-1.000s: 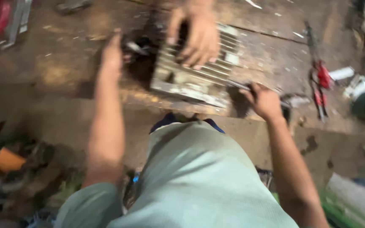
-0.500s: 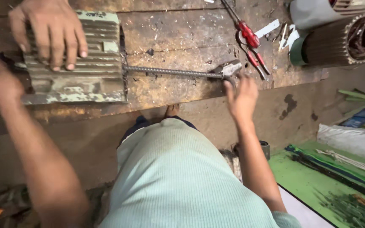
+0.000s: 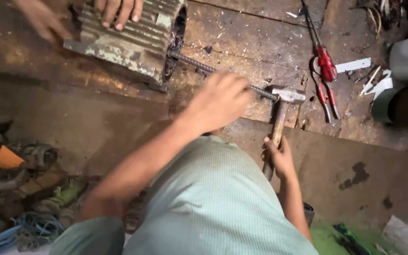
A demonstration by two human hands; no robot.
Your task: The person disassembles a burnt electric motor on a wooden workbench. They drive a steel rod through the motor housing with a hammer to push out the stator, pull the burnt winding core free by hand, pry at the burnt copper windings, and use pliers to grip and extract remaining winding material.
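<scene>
Gripping the ribbed rod (image 3: 204, 67), left hand (image 3: 218, 101) steadies it; right hand (image 3: 279, 158) clutches the hammer (image 3: 279, 111). A glancing blow could smash those fingers (image 3: 234, 85).

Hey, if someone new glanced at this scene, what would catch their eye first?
Mid-frame, the left hand grips a ribbed steel rod that runs into a finned motor housing at upper left. The right hand holds a hammer, its head against the rod's end. Red-handled pliers lie on the bench to the right.
</scene>
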